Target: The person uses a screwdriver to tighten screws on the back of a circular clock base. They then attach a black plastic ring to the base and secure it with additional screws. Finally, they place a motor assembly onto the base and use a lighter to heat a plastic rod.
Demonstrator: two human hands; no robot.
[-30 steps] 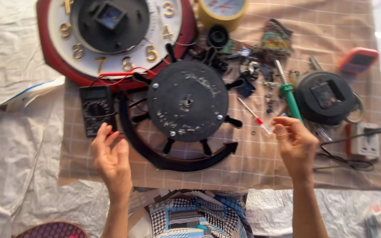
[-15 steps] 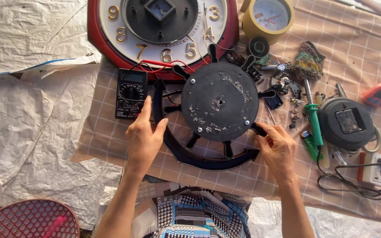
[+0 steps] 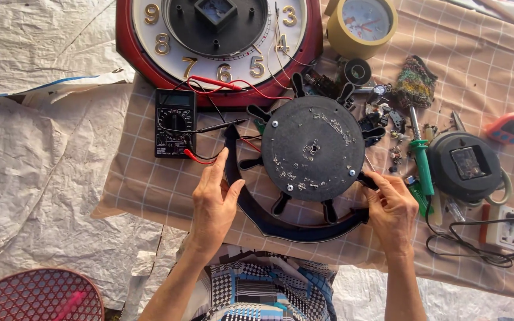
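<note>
Shows a change from a second ago: no more hovering above the checked cloth [image 3: 150, 184], no more small pinch held up in the right hand [image 3: 392, 211], but both hands down on the work. Finds the black spoked disc [image 3: 313, 148] lying flat in the middle of the cloth, just below the red wall clock [image 3: 218, 35], with the curved black rim [image 3: 292, 226] wrapped around its lower half. Places the left hand [image 3: 215, 202] against the left side of that rim, fingers loosely spread and laid flat, thumb apart, pressing rather than gripping. Has the right hand's fingers curled closed on the tip of a spoke at the disc's right edge, where it meets the end of the rim. Means, by the look of it, a piece now steadied from both sides instead of merely approached. Leaves the multimeter [image 3: 175, 122] with its red and black leads just left of the disc, untouched, and the green soldering iron [image 3: 422, 160] just beyond the right hand, also untouched.
</note>
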